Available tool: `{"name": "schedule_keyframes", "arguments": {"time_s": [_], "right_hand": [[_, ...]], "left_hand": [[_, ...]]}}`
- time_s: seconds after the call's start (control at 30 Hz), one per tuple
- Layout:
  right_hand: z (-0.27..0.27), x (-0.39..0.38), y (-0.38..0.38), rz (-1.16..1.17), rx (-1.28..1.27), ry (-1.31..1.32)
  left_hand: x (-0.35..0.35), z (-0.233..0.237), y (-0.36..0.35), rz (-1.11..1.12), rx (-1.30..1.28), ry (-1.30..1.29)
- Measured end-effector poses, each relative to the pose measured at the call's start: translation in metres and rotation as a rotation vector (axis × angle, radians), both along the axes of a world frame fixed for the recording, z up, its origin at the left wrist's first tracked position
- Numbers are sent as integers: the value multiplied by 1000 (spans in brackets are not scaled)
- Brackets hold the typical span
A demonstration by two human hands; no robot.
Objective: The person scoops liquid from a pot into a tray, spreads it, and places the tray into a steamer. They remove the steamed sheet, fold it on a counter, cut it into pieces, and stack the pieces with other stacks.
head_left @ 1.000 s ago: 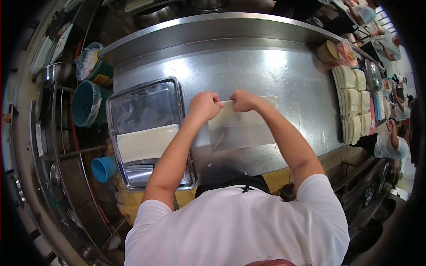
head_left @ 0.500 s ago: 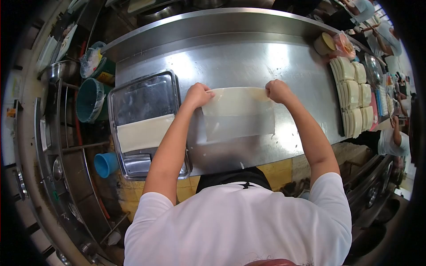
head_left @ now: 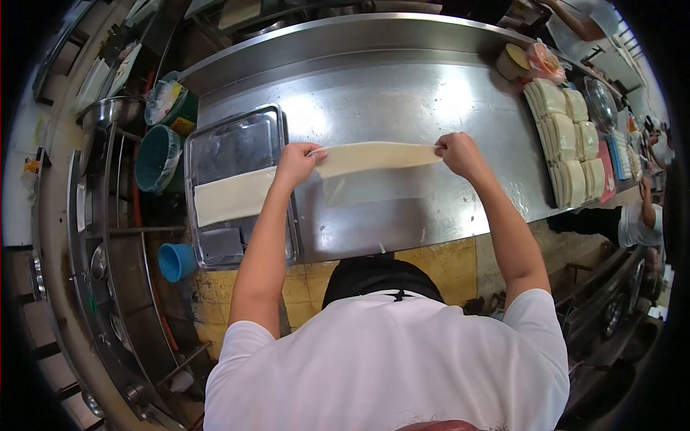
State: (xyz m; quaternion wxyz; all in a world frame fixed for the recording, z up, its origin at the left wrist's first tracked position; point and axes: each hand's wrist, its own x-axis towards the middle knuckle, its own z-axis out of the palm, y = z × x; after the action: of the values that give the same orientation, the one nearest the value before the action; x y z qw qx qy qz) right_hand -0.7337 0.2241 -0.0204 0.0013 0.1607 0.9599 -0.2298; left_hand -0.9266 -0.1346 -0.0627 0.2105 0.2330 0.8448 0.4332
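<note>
My left hand (head_left: 296, 165) pinches one end of a thin, pale dough sheet (head_left: 377, 156). At the other end, the fingers of my right hand (head_left: 461, 154) are closed on a corner. Stretched between them, the sheet hangs in a narrow band above the steel table (head_left: 359, 230), which carries a pale, damp-looking patch beneath it. Left of my left hand lies a metal tray (head_left: 237, 136). Across that tray is another flat pale sheet (head_left: 233, 195), partly hidden by my left forearm. A flat metal piece (head_left: 221, 244) sits at the tray's near end.
Stacks of pale folded sheets (head_left: 557, 136) line the table's right end, near a round tub (head_left: 512, 62) and a plastic bag (head_left: 545, 63). Lined green bins (head_left: 158, 159) and a blue bucket (head_left: 177, 261) stand left. A raised steel edge (head_left: 359, 32) runs along the back; other people work at right.
The sheet has gone from hanging broad and low to a narrower, raised band. My left hand has shifted left, the right one slightly right, and the camera view has moved a little.
</note>
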Motion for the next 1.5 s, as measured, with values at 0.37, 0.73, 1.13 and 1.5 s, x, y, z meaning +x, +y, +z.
{"name": "schedule_keyframes", "arguments": {"time_s": [0.37,0.73,1.13,1.5], "right_hand": [[-54,110,-43,53,11,-259],[-42,-6,-116,116,-150,-41],[-87,-106,-217,506,25,-186],[-48,-22,-158,214,-437,133]], "left_hand": [[119,-17,-53,-81,-212,143],[100,-14,-60,263,-67,249],[82,-49,-27,219,-248,231],[106,-78,-14,337,-48,-42]]}}
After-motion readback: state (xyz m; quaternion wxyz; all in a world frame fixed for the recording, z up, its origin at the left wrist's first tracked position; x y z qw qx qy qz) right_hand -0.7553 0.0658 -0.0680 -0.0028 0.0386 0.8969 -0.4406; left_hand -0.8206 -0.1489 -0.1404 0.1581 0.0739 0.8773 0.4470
